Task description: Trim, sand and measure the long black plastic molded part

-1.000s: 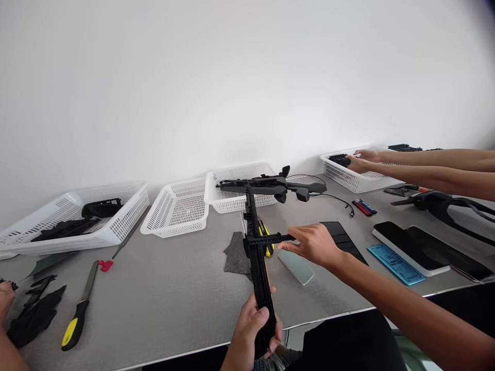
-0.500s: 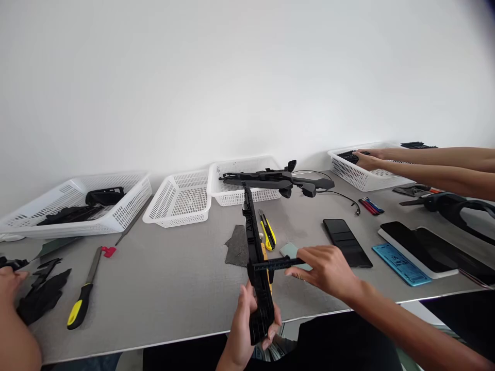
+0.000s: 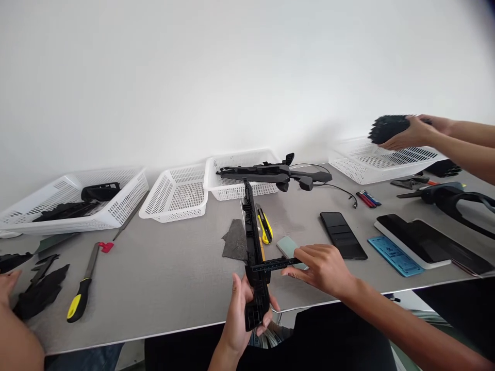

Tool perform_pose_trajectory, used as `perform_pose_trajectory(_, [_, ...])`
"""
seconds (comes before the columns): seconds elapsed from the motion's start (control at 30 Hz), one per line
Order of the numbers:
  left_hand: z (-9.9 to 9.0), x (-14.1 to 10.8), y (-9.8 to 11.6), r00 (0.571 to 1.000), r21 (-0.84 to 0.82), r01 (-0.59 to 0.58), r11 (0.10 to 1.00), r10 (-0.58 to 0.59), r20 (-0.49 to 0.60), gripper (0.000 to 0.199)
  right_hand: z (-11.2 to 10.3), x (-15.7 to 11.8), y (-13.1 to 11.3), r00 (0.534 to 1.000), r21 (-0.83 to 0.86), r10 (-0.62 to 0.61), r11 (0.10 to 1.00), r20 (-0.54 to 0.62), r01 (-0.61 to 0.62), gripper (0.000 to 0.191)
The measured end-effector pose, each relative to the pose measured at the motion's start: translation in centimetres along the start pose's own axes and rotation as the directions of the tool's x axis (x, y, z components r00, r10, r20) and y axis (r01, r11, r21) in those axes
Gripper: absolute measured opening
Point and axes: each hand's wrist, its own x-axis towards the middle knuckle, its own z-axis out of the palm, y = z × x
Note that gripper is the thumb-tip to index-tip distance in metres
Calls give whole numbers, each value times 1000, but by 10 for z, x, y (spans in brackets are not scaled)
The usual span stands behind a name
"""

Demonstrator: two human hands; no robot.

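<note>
My left hand point(image 3: 240, 314) is wrapped round the lower end of a long black plastic part point(image 3: 253, 242), which stands up lengthwise over the table's front edge. In my right hand point(image 3: 320, 268) is a black caliper point(image 3: 276, 264), held crosswise with its jaws against the middle of the part. Behind the part lie a yellow utility knife point(image 3: 265, 226) and a grey scrap of abrasive cloth point(image 3: 235, 239). A pale green piece point(image 3: 286, 246) sits partly behind the caliper and my right hand.
White baskets stand along the wall; one point(image 3: 242, 191) carries long dark parts point(image 3: 270, 174). A file point(image 3: 85, 283) lies left, phones point(image 3: 342, 234) and a blue card point(image 3: 395, 256) right. At right, a co-worker's hands point(image 3: 417, 131) hold a stack of black parts; another person's hand point(image 3: 8, 283) shows at left.
The co-worker's hands at right have lifted a stack of black parts out of the basket. My hands keep the caliper on the part; the view has shifted slightly.
</note>
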Motion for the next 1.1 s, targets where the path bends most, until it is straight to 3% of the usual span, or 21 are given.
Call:
perform_pose_trajectory(0.6, [10, -1, 9, 996, 24, 41, 999, -39, -76, 81, -2, -1, -13, 997, -31, 60, 998, -39, -61, 55])
perform_pose_trajectory(1.1, [9, -2, 12, 989, 142, 139, 980, -129, -80, 98, 0, -2, -8, 1000, 17, 0, 1000, -19, 1, 56])
